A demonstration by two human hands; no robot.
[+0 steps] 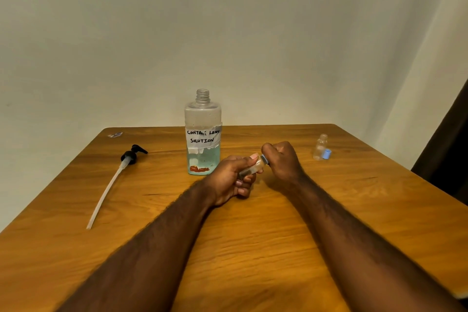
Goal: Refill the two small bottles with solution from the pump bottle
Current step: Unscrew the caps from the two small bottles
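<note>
A clear pump bottle (202, 134), labelled contact lens solution, stands open-necked at the table's middle, about a third full of bluish liquid. Its black pump head with long tube (115, 178) lies to the left. My left hand (229, 180) grips a small clear bottle (252, 167), tilted on its side just right of the big bottle. My right hand (282, 159) is closed around that bottle's blue cap (264, 159). A second small bottle (320, 147) stands uncapped at the far right, its blue cap (327, 154) lying against it.
The wooden table (253, 248) runs up to a plain wall. A small scrap or wrapper (115, 135) lies at the far left corner. A dark curtain (448, 154) hangs beyond the table's right edge.
</note>
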